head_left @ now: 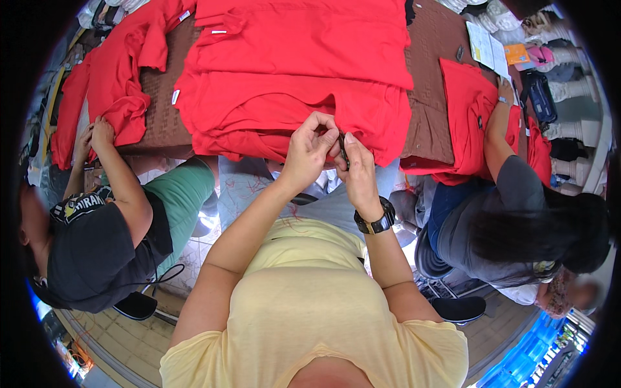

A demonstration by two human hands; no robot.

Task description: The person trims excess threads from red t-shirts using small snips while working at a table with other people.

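My right hand [358, 169] is closed around a small dark tool [344, 150] that looks like thread snips, held upright just off the table's front edge. Close beside it, my left hand [310, 150] is closed, with thumb and finger pinched near the tool's top; what they pinch is too small to tell. Right behind both hands lies a stack of red shirts [294, 45], its near layers rumpled and one neck or armhole opening gaping. White labels show at the stack's left side.
Brown cloth covers the table [427, 116]. At left, a person's hands [97, 136] hold a red garment [119, 84]. At right, a person's hand [504, 94] rests by papers [488, 48] near more red shirts [466, 103]. A small dark tool [460, 53] and a dark pouch [540, 97] lie there.
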